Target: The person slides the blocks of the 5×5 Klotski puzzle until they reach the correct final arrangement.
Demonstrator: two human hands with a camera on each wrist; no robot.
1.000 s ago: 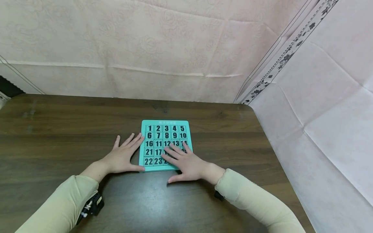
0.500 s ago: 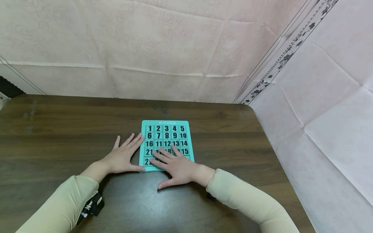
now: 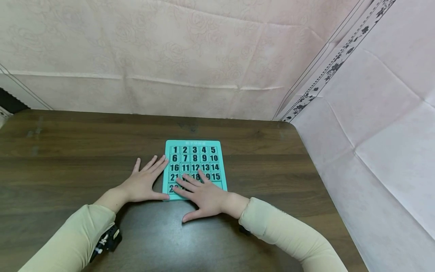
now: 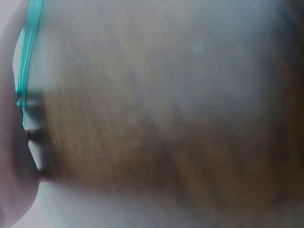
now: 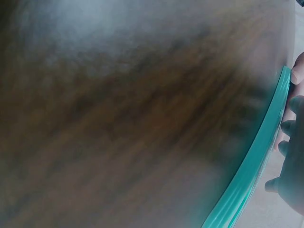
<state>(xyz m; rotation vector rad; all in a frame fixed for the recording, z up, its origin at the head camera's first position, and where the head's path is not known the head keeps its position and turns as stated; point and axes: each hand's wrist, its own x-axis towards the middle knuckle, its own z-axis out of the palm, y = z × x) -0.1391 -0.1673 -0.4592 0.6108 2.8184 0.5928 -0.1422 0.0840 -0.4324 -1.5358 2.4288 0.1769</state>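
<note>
A turquoise sliding number puzzle [image 3: 210, 158] lies flat on the wooden table in the head view, its black numbers set in rows. My left hand [image 3: 141, 185] is spread at its left side, fingertips at the upper left edge and thumb at the lower left corner. Over the lower rows lies my right hand [image 3: 207, 198], fingers straight and apart, covering part of the bottom numbers. Its thumb sticks out past the near edge. In the right wrist view, the puzzle's side edge [image 5: 254, 161] runs beside the right fingers. A strip of the puzzle [image 4: 29, 52] shows in the left wrist view.
The dark wooden table [image 3: 85, 143] reaches back to a pale patterned cloth [image 3: 170, 56]. Another white cloth [image 3: 380, 151] with a floral border hangs along the right side. A black wrist device [image 3: 110, 238] sits at the left sleeve.
My right hand has slid left and slightly nearer across the puzzle's lower rows, uncovering 14 and 15 on the right. The left hand and the puzzle have stayed in place.
</note>
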